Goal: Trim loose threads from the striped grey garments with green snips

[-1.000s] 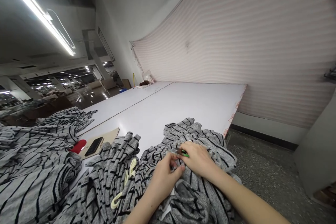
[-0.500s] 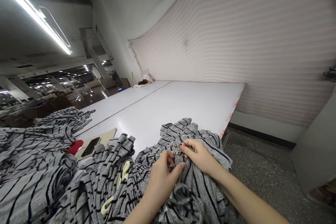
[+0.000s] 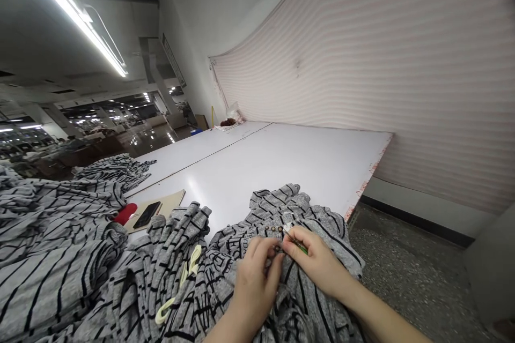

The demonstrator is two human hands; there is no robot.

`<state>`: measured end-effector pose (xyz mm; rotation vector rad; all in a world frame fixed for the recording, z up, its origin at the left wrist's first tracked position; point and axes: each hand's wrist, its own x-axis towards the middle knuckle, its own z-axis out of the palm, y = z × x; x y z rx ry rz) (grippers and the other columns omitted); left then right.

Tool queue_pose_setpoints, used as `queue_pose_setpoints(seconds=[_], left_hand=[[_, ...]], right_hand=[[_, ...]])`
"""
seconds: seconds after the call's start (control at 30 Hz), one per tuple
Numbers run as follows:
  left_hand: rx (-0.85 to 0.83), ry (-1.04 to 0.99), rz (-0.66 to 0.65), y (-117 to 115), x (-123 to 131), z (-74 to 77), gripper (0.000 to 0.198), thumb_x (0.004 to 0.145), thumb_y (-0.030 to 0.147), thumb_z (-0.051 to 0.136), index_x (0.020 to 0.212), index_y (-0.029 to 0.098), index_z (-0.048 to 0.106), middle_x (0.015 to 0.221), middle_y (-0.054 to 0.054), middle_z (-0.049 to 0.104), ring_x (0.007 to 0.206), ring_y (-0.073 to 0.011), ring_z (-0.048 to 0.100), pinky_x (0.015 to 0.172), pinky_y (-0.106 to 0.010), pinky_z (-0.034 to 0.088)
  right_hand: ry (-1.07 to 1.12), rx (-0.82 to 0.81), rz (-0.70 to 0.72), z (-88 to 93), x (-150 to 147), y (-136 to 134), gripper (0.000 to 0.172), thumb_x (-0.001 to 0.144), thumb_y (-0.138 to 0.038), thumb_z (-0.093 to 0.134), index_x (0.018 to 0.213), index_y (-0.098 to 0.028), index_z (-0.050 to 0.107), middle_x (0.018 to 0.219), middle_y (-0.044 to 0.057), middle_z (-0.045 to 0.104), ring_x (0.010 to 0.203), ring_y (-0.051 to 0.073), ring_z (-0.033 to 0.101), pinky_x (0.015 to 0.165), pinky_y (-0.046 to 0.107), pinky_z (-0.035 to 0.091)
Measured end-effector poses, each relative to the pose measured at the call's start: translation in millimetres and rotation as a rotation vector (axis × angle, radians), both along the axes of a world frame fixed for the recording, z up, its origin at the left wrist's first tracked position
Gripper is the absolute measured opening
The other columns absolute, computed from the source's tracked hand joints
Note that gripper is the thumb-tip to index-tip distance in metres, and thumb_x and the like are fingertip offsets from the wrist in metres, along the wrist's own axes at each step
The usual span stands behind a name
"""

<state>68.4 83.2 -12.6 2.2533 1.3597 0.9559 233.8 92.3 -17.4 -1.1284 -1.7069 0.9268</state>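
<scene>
A grey, black-striped knit garment (image 3: 281,203) lies bunched in front of me, with several small brown buttons (image 3: 273,229) along its placket. My left hand (image 3: 257,273) pinches the fabric by the buttons between thumb and fingers. Close beside it, my right hand (image 3: 311,257) is closed on a small green-handled tool (image 3: 302,250) with a thin metal tip; the fingers hide most of it, so its exact kind does not show. Both hands meet at the row of buttons, the fingertips nearly touching. A white label (image 3: 287,226) shows just above the right fingertips.
More striped garments (image 3: 52,257) are heaped to the left, with pale yellow ties (image 3: 164,311) among the folds. A black phone (image 3: 147,214) lies on a beige pad (image 3: 173,201) beside a red object (image 3: 125,213). The white table (image 3: 241,166) stretches back to a striped cloth (image 3: 362,64).
My left fingers have closed over the buttons, more of which they now cover. The right hand with the tool stays near the placket. The whole view has shifted slightly.
</scene>
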Motion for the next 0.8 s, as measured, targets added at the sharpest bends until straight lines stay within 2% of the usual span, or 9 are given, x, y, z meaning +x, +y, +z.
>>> queue_pose_setpoints(seconds=[0.07,0.23,0.33,0.43,0.53,0.63,0.7,0.8], left_hand=[[0.010,-0.003,-0.030,1,2,3.9,0.017,0.091,0.023,0.040,0.089,0.021,0.056,0.085,-0.004,0.056,0.079,-0.0172,0.055,0.071,-0.027,0.043],[-0.184,-0.146,0.178,3,-4,8.1,0.023,0.091,0.036,0.043,0.083,0.020,0.057,0.077,-0.002,0.060,0.070,-0.0176,0.055,0.065,-0.027,0.041],[-0.294,-0.203,0.203,3,-10,8.4,0.028,0.090,0.041,0.044,0.079,0.019,0.057,0.072,-0.001,0.059,0.069,-0.0176,0.054,0.063,-0.027,0.039],[-0.344,-0.238,0.185,4,-12,9.1,0.029,0.089,0.043,0.046,0.076,0.019,0.057,0.073,-0.001,0.060,0.070,-0.0175,0.054,0.065,-0.027,0.039],[-0.349,-0.276,0.174,5,-11,9.4,0.030,0.089,0.043,0.047,0.074,0.019,0.057,0.071,-0.001,0.059,0.069,-0.0168,0.053,0.065,-0.026,0.039],[-0.345,-0.299,0.153,6,-9,9.1,0.030,0.089,0.042,0.047,0.074,0.019,0.057,0.071,-0.001,0.060,0.070,-0.0168,0.054,0.066,-0.026,0.039],[-0.349,-0.301,0.142,7,-9,8.4,0.030,0.089,0.042,0.047,0.074,0.019,0.057,0.071,-0.001,0.060,0.070,-0.0172,0.055,0.067,-0.027,0.039],[-0.355,-0.344,0.171,8,-12,6.5,0.031,0.088,0.044,0.047,0.074,0.018,0.056,0.071,-0.002,0.060,0.069,-0.0172,0.054,0.065,-0.026,0.040]], right_hand=[[-0.039,0.060,-0.002,2.4,-2,-1,0.028,0.094,-0.034,0.044,0.071,-0.018,0.047,0.077,0.000,0.050,0.073,0.014,0.048,0.063,0.024,0.036],[-0.128,-0.002,-0.016,5.9,5,1,0.012,0.087,-0.030,0.057,0.081,-0.020,0.052,0.082,0.000,0.055,0.074,0.015,0.051,0.063,0.024,0.039],[-0.240,0.021,0.010,6.4,16,0,0.007,0.087,-0.029,0.057,0.091,-0.024,0.059,0.093,0.001,0.057,0.080,0.016,0.054,0.067,0.025,0.040],[-0.429,0.159,-0.038,5.8,21,-2,0.016,0.090,-0.026,0.052,0.104,-0.026,0.060,0.096,0.002,0.059,0.082,0.018,0.055,0.069,0.028,0.040],[-0.591,0.375,-0.085,2.1,16,-4,0.018,0.090,-0.022,0.052,0.106,-0.024,0.061,0.092,0.003,0.061,0.082,0.019,0.055,0.071,0.031,0.037],[-0.664,0.532,-0.119,-3.9,9,-1,0.020,0.091,-0.020,0.048,0.106,-0.021,0.062,0.087,0.004,0.062,0.078,0.019,0.054,0.067,0.031,0.035],[-0.680,0.566,-0.150,-7.3,6,1,0.020,0.092,-0.019,0.046,0.103,-0.020,0.063,0.085,0.005,0.062,0.076,0.018,0.054,0.067,0.032,0.034],[-0.671,0.517,-0.183,-9.2,6,3,0.019,0.092,-0.020,0.047,0.098,-0.020,0.065,0.084,0.004,0.062,0.075,0.018,0.055,0.067,0.031,0.035]])
